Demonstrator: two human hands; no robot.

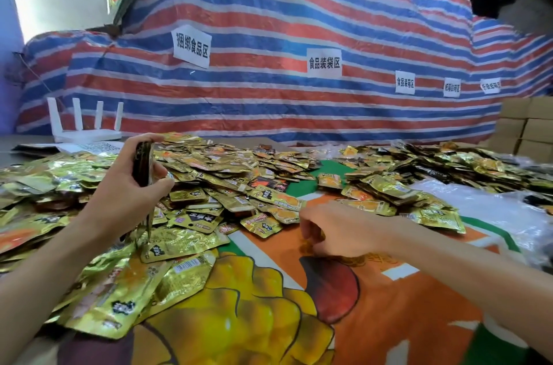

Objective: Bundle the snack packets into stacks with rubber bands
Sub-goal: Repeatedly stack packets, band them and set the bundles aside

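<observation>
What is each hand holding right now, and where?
Left hand grips an upright stack of packets across its flat faces. Right hand curls over the printed cloth; any hold cannot be told.

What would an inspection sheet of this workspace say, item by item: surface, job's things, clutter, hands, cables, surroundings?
Surface: a printed sheet in orange, yellow and green covers the table.
Job's things: loose gold snack packets lie in heaps across the sheet.
Clutter: white router at far left; clear plastic bags at right.
Hands: left hand grips a stack of packets, held on edge; right hand has its fingers curled down at the sheet, and what they pinch cannot be told.
Cables: nothing seen.
Surroundings: striped tarpaulin with paper signs behind the table; cardboard boxes at far right.
</observation>
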